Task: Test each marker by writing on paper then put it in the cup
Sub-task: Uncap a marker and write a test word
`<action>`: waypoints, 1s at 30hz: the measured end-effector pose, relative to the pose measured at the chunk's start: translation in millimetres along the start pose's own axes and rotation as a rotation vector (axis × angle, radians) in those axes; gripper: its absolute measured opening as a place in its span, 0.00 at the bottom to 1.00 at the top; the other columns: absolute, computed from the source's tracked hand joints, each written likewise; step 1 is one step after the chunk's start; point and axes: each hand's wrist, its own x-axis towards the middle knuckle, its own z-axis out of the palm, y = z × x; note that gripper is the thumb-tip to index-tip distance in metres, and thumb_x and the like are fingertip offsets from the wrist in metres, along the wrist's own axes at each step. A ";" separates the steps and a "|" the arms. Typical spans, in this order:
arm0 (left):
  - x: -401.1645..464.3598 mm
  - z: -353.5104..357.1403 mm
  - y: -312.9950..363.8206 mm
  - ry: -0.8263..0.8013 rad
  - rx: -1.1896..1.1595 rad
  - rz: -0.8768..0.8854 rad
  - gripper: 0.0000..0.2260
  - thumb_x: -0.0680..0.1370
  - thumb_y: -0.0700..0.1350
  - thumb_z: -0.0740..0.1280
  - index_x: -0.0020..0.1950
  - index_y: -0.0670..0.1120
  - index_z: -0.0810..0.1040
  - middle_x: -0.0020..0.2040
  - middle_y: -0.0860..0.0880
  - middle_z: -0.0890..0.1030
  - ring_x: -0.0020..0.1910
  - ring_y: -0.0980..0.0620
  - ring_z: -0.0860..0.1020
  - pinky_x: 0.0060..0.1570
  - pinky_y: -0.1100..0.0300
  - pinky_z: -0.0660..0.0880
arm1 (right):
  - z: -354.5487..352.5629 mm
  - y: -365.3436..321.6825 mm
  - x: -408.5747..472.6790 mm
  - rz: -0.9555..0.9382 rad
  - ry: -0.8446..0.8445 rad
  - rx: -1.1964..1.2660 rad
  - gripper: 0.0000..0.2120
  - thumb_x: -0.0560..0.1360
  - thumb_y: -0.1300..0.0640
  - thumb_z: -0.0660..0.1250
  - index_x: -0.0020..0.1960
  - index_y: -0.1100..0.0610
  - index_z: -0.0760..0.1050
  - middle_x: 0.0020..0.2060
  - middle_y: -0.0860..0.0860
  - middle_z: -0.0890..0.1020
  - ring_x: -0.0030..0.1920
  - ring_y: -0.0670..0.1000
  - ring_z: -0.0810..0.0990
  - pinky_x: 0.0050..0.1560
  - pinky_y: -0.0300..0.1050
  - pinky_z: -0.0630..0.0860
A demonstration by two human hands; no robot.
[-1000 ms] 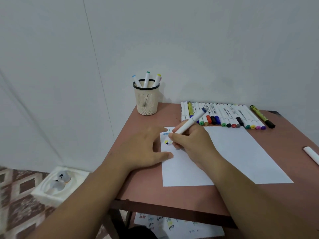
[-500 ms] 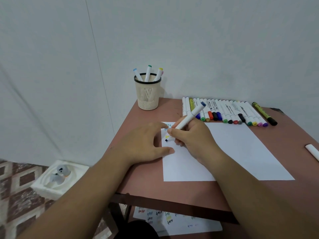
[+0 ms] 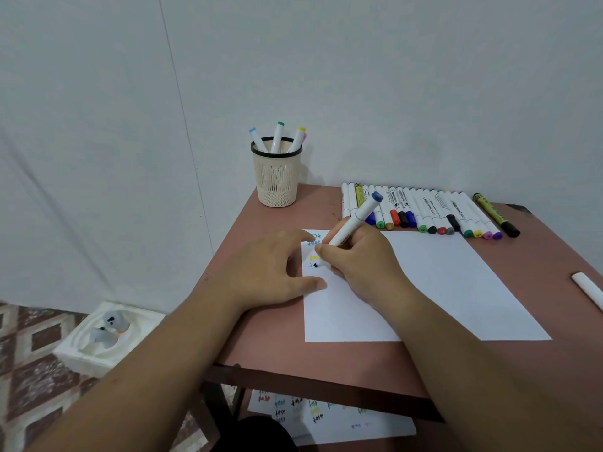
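My right hand grips a white marker with a dark blue end, its tip touching the top left corner of the white paper. Small coloured marks in blue, yellow and dark ink sit there. My left hand lies flat with fingers spread, pressing the paper's left edge. A cream mesh cup with a black rim stands at the table's far left corner and holds several markers. A row of several capped markers lies along the far edge.
The brown table stands against a white wall. A loose white cap or marker lies at the right edge. A written sheet lies on the floor under the table. A white foam tray sits on the tiled floor at left.
The marker tip has moved slightly on the paper and a new dark mark shows below the yellow one. My left hand stays on the paper's edge.
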 end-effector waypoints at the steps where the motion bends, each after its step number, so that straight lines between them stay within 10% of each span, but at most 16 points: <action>1: 0.0 -0.2 0.4 -0.002 0.005 -0.003 0.34 0.71 0.70 0.69 0.74 0.62 0.65 0.53 0.63 0.73 0.51 0.58 0.71 0.50 0.59 0.69 | -0.6 0.6 -0.1 0.005 0.007 -0.002 0.07 0.75 0.58 0.76 0.42 0.50 0.79 0.37 0.48 0.83 0.40 0.50 0.84 0.48 0.57 0.85; 20: -2.4 0.1 1.0 -0.006 -0.056 0.018 0.27 0.75 0.62 0.70 0.70 0.62 0.62 0.54 0.61 0.74 0.49 0.60 0.73 0.48 0.61 0.71 | -2.1 2.6 0.0 0.044 0.069 -0.002 0.08 0.73 0.60 0.74 0.41 0.50 0.77 0.35 0.46 0.81 0.38 0.46 0.81 0.39 0.43 0.78; 24: -3.6 4.0 0.0 0.051 -0.264 0.067 0.32 0.83 0.42 0.63 0.81 0.57 0.50 0.54 0.61 0.78 0.54 0.60 0.76 0.62 0.59 0.72 | -8.1 1.1 1.2 0.040 0.113 0.262 0.07 0.74 0.63 0.76 0.42 0.55 0.80 0.32 0.49 0.82 0.33 0.48 0.80 0.37 0.44 0.76; 30: -4.1 4.2 2.0 0.103 -0.338 0.094 0.32 0.84 0.42 0.63 0.81 0.60 0.49 0.54 0.63 0.81 0.55 0.61 0.78 0.59 0.67 0.71 | -10.4 -3.5 -4.0 -0.042 -0.008 0.592 0.05 0.71 0.68 0.74 0.46 0.63 0.82 0.39 0.60 0.85 0.37 0.53 0.84 0.42 0.45 0.80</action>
